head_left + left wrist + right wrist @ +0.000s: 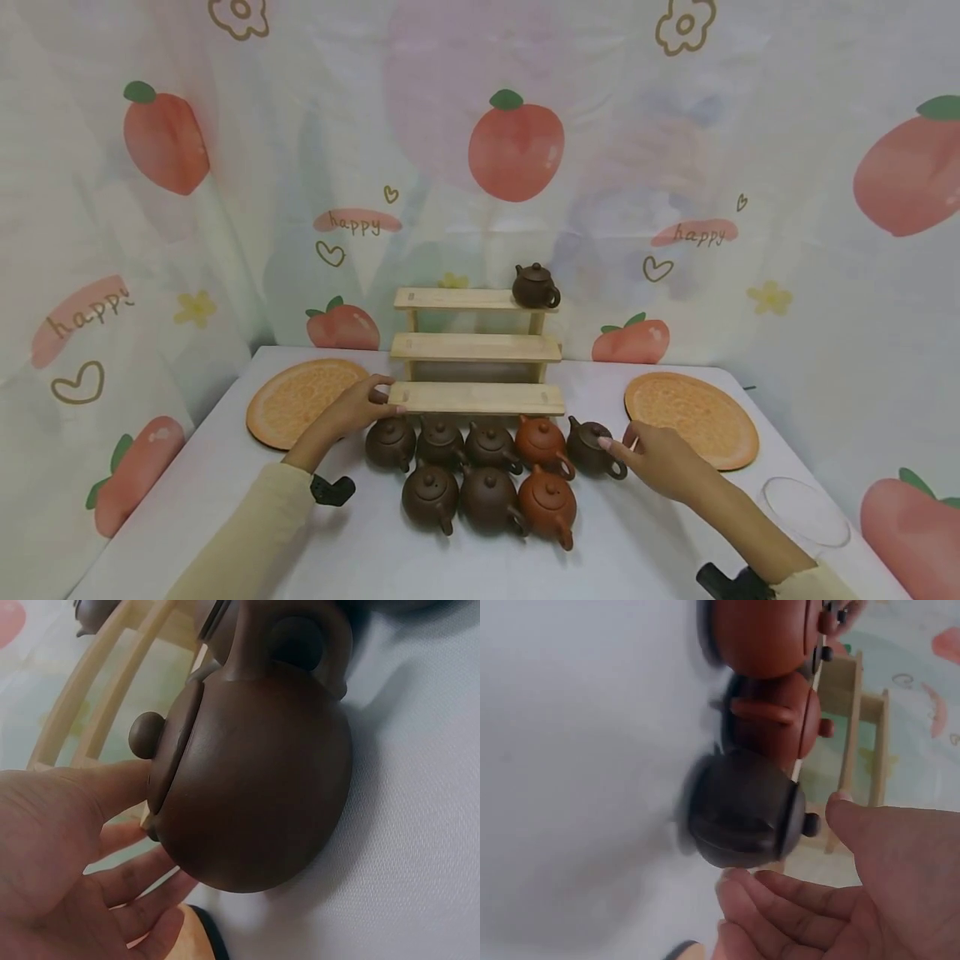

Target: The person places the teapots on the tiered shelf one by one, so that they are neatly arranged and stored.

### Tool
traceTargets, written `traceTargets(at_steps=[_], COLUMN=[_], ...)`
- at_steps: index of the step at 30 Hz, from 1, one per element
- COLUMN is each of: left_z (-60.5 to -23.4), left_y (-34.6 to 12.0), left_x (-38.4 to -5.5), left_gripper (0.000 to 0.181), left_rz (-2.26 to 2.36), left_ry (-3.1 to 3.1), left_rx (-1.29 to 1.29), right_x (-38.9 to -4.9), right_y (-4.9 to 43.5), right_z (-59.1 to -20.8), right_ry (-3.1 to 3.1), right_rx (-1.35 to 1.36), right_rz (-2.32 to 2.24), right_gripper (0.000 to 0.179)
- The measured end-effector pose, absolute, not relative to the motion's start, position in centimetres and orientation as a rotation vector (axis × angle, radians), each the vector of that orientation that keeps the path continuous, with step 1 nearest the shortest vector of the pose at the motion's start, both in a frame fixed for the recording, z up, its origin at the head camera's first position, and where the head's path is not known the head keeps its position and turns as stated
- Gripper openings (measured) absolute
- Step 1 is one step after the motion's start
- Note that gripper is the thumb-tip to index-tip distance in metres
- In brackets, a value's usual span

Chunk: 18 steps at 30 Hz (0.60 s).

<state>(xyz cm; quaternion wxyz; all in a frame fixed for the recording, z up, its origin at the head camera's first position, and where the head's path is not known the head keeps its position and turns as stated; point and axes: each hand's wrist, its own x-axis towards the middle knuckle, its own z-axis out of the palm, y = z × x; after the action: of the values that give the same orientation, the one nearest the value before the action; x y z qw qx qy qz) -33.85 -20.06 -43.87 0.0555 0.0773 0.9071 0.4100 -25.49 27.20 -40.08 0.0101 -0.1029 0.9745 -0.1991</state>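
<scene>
Several round teapots stand on the white table in two rows. At the left end of the back row is a dark brown teapot [390,443], large in the left wrist view. Just behind it, my left hand [358,406] reaches to the left end of the lowest shelf board [476,398]. Its fingers are fairly straight and spread; the thumb tip is hidden by the teapot. A dark teapot [742,810] ends the back row on the right. Beside it my right hand [810,900] has its thumb and fingers apart, with nothing between them. Reddish teapots [540,442] stand left of it.
The three-step wooden rack [476,347] stands behind the rows, with one dark teapot [534,287] at the right of its top board. Round orange-patterned mats lie at left [288,408] and right [697,421]. A patterned cloth hangs behind the table.
</scene>
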Motion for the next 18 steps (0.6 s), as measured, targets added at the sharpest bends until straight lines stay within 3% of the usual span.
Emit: traceTargets(at_steps=[18], left_z=[-44.3], left_y=[-20.2], left_x=[-34.1], left_gripper=[0.07], left_rz=[1.235], left_ry=[2.74], left_rx=[0.24], right_x=[-25.3], right_y=[27.0], right_z=[-44.6], right_ry=[3.101], right_rx=[-0.476], right_rz=[-0.568], right_gripper=[0.027])
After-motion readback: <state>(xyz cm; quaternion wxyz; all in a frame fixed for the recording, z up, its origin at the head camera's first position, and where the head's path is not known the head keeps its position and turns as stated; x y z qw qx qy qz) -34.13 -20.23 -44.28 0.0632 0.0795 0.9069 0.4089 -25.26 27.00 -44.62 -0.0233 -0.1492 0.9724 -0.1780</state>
